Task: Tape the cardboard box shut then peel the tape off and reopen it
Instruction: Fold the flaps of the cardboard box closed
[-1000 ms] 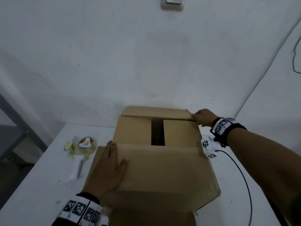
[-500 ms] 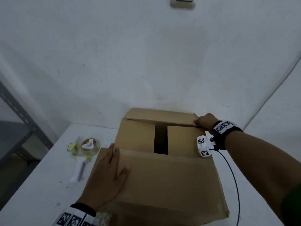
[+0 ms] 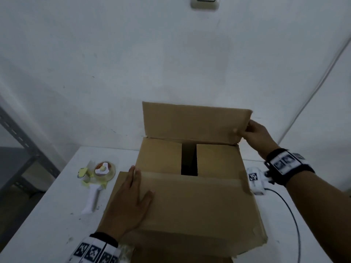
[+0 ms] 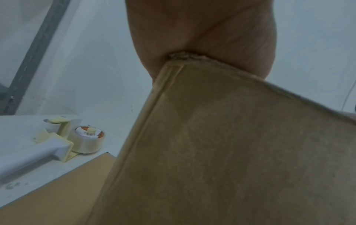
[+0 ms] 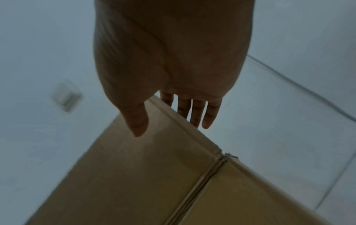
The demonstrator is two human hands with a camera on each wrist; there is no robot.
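The cardboard box (image 3: 190, 186) sits on the white table (image 3: 57, 215) against the wall, its two inner flaps already folded in with a dark gap between them. The left hand (image 3: 129, 204) lies flat, fingers straight, on the near outer flap (image 3: 199, 205), apparently to keep it from springing open. The right hand (image 3: 254, 133) pinches the right edge of the upright far flap (image 3: 193, 122), thumb in front and fingers behind, likely to fold it down, while the tape dispenser (image 3: 96, 179) waits just left of the box.
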